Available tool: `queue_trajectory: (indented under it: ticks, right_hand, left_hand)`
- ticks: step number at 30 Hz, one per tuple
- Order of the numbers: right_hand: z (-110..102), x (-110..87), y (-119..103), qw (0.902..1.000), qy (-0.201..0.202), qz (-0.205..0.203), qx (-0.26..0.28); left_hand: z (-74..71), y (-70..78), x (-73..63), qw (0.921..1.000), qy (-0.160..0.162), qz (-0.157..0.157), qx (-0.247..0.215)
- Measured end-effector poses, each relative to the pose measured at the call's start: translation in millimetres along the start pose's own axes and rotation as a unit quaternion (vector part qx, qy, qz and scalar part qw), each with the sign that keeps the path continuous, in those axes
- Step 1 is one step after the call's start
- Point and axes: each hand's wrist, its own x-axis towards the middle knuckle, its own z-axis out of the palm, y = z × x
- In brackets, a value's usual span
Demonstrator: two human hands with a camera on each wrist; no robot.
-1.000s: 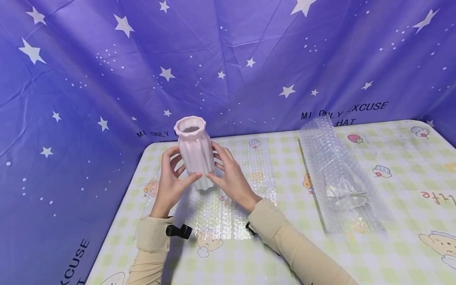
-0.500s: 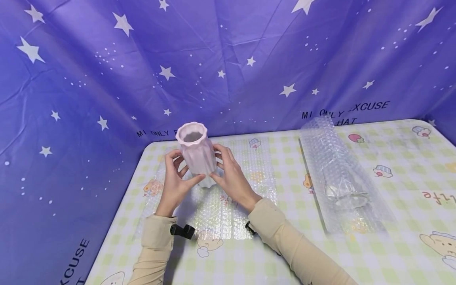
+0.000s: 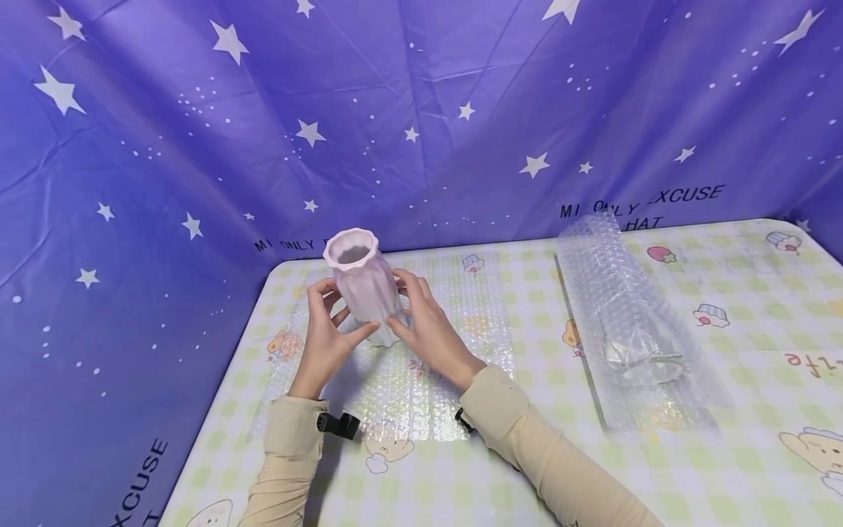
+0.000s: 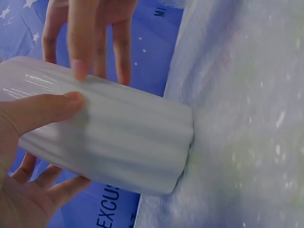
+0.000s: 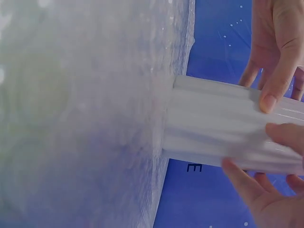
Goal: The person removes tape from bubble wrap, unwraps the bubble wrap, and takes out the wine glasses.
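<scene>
Roughly upright pink vase (image 3: 366, 293), grasped from opposite sides by the left hand (image 3: 324, 339) and the right hand (image 3: 431, 329), on or just above a bubble-wrap sheet (image 3: 421, 410) covering the checked table (image 3: 540, 329); contact underneath is unclear.

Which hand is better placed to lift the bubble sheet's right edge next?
Probably the right hand: it holds the pink vase on the side nearer that edge; the left hand is farther.

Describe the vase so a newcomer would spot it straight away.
On the green-checked table, find the flat bubble-wrap sheet. There, the left hand and right hand hold the vase. Unlike the see-through sheet, it's opaque, pale pink and fluted, with a scalloped top.
</scene>
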Motion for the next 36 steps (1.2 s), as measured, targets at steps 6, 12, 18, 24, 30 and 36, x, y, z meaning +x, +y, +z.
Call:
queue_trajectory:
  ticks: [6, 12, 18, 24, 30, 36]
  right_hand:
    - [1, -0.7, -2, 0.9999, -0.007, 0.004, -0.011]
    - [-1, -1.3, -3, 0.9998, -0.002, -0.002, -0.019]
    - [-2, -0.9, -4, 0.9996, -0.007, -0.008, -0.026]
    - [-9, -2.6, -7, 0.9993, -0.018, 0.006, -0.034]
    - [-21, -4.0, -11, 0.9997, -0.002, -0.001, -0.024]
    - [-27, -5.7, -14, 0.9997, -0.004, -0.004, -0.025]
  left_hand:
    - [-3.0, -2.7, 0.9, 1.0, -0.001, 0.003, 0.007]
    - [-3.7, -5.1, 1.7, 0.9998, 0.002, 0.008, 0.018]
    - [-5.5, -1.9, 0.7, 0.9995, 0.003, 0.002, 0.032]
    - [-7.2, 2.1, 1.7, 0.9989, 0.014, 0.027, 0.035]
    - [-6.8, 5.9, 2.5, 0.9979, 0.021, 0.049, 0.037]
    - [-6.5, 16.8, 1.0, 0.9934, 0.06, 0.096, 0.022]
